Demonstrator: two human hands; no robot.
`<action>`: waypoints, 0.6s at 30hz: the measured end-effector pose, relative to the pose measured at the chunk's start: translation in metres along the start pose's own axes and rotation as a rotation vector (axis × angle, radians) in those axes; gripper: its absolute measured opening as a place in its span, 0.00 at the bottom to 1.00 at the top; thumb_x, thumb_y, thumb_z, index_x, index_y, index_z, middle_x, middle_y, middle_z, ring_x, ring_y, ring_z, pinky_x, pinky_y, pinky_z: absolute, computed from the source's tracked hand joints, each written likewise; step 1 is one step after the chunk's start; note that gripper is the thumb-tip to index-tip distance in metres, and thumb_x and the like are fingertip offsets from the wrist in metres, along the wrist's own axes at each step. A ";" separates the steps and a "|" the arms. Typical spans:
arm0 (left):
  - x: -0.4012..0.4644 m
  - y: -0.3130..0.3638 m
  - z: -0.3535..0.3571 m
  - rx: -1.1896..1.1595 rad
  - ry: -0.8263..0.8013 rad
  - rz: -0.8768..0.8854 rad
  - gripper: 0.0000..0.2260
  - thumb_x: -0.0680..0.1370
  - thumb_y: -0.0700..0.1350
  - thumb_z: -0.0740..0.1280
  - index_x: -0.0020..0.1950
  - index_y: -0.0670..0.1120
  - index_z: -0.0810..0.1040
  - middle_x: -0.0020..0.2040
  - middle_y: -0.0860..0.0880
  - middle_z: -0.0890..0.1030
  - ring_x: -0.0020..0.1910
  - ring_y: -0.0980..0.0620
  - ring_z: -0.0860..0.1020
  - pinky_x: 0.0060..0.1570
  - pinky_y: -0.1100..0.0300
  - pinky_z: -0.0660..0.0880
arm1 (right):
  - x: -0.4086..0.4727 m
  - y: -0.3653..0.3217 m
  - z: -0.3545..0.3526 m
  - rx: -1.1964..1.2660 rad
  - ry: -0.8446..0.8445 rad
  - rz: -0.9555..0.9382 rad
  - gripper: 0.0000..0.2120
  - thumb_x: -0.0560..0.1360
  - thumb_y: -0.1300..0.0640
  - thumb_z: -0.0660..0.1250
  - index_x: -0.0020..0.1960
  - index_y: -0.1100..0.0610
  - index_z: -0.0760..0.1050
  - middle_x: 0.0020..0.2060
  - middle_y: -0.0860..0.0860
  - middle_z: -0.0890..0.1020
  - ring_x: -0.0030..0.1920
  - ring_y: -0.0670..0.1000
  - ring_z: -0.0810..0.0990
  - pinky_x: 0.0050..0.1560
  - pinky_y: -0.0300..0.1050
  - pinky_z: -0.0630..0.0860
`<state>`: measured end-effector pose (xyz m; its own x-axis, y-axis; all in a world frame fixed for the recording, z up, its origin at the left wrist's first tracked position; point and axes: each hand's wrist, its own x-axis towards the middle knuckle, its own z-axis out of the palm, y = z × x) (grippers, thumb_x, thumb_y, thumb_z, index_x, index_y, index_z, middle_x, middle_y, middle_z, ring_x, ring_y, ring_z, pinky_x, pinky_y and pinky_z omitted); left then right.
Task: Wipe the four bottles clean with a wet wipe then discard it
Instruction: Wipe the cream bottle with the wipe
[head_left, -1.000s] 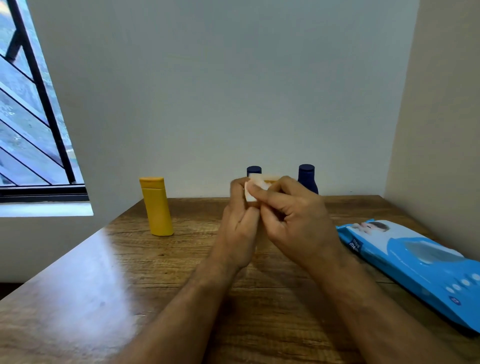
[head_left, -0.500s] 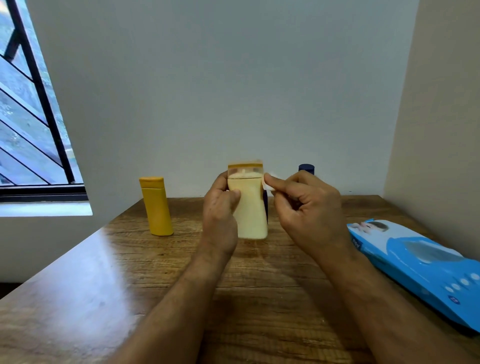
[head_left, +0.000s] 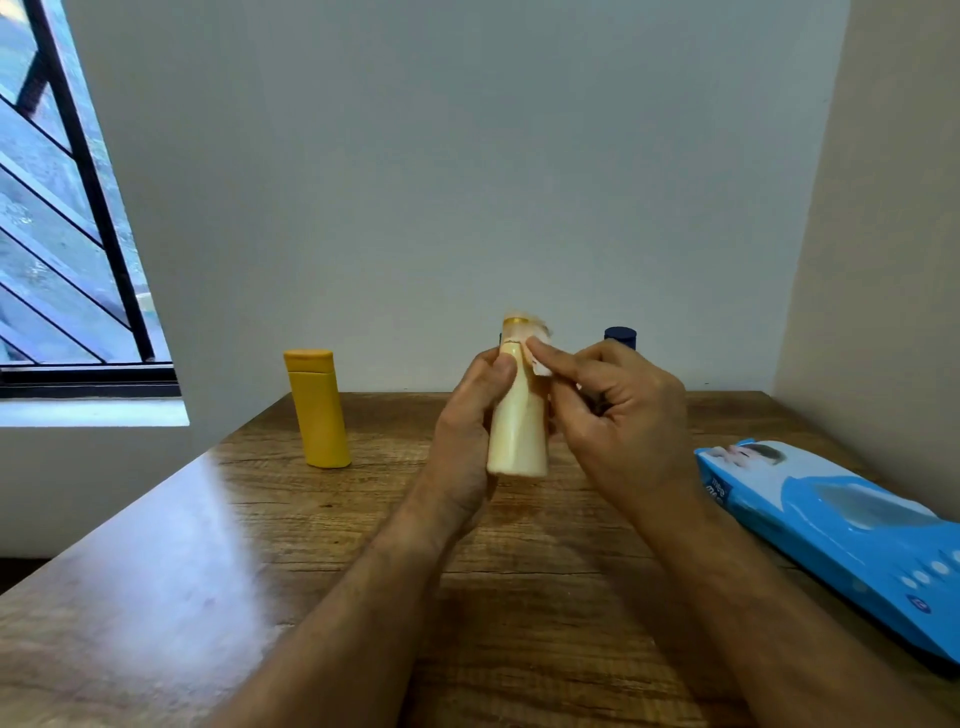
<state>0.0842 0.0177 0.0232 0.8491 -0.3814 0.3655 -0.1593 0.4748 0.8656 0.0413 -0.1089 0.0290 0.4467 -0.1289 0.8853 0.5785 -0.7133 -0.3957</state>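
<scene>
Holding the cream bottle (head_left: 518, 431) upright above the counter (head_left: 322, 545), we are gripping it in our left hand (head_left: 465, 441), fingers curled round its far side and thumb across the front near the neck. Our right hand (head_left: 618, 415) is pinching the folded wet wipe (head_left: 540, 358) between thumb and fingers and pressing it against the bottle's shoulder, just under the translucent cap. The top of the bottle is blurred, so we cannot tell how much of the cap the wipe is covering.

The yellow bottle (head_left: 317, 410) is standing on the counter to the left, well apart from our hands. A dark blue bottle (head_left: 621, 336) is showing only its cap behind our right hand; a fourth bottle is mostly hidden behind the cream one. The blue wipes pack (head_left: 841, 530) is lying at the right edge of the counter.

Risks, as we are judging them: the grip is one-handed and the wipe is wet, so a slick bottle could be slipping through our left fingers under the sideways push. The wipe is a small pinch, so it could be dropping out mid-stroke. Our right wrist is working close in front of the blue bottle, so a wide stroke could be knocking it over.
</scene>
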 end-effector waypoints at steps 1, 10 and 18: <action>0.000 0.001 -0.001 -0.040 0.023 -0.003 0.23 0.78 0.56 0.64 0.63 0.40 0.78 0.52 0.40 0.83 0.52 0.42 0.81 0.50 0.49 0.81 | 0.000 -0.001 0.000 0.002 -0.031 -0.009 0.13 0.76 0.61 0.70 0.60 0.52 0.82 0.39 0.45 0.79 0.37 0.40 0.76 0.35 0.25 0.70; 0.009 0.004 -0.006 -0.208 0.222 0.049 0.20 0.85 0.56 0.52 0.63 0.44 0.75 0.55 0.38 0.84 0.51 0.43 0.82 0.52 0.49 0.78 | -0.001 -0.002 -0.001 -0.009 -0.184 -0.050 0.14 0.74 0.63 0.70 0.57 0.50 0.83 0.41 0.44 0.80 0.39 0.43 0.77 0.35 0.27 0.70; 0.018 0.000 -0.013 -0.248 0.484 0.162 0.20 0.86 0.57 0.53 0.72 0.46 0.68 0.51 0.40 0.86 0.48 0.42 0.86 0.42 0.49 0.83 | -0.001 -0.005 0.001 -0.010 -0.143 -0.030 0.14 0.74 0.64 0.69 0.55 0.50 0.84 0.40 0.44 0.80 0.39 0.41 0.76 0.36 0.27 0.70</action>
<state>0.1060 0.0212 0.0256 0.9670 0.0913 0.2380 -0.2336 0.6913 0.6838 0.0387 -0.1050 0.0301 0.5223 -0.0078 0.8527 0.5870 -0.7221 -0.3661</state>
